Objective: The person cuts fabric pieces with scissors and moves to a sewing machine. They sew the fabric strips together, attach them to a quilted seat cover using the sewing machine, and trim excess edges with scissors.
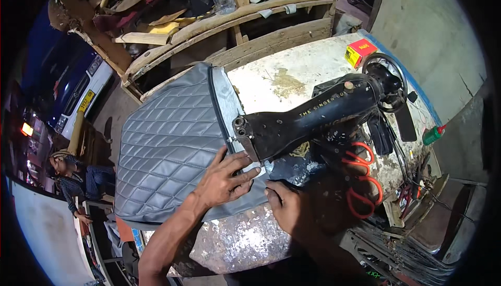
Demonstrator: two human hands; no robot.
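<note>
A grey, diamond-quilted vinyl cover (172, 145) lies across the table under the head of a black sewing machine (318, 113). A dark zipper or piping strip (216, 103) runs along its right side, next to a pale backing strip (227, 95). My left hand (227, 179) lies on the cover beside the needle area, fingers stretched out and somewhat apart. Nearer the front, my right hand (286, 205) has its thumb and fingers curled together at the cover's plain grey edge. The needle tip is hidden behind my left fingers.
Red-handled scissors (360, 202) lie right of my right hand. A red and yellow box (360, 52) and a green bottle (432, 135) stand by the handwheel (385, 82). A wooden frame (229, 25) borders the table's far side. Another person (86, 176) sits at the left.
</note>
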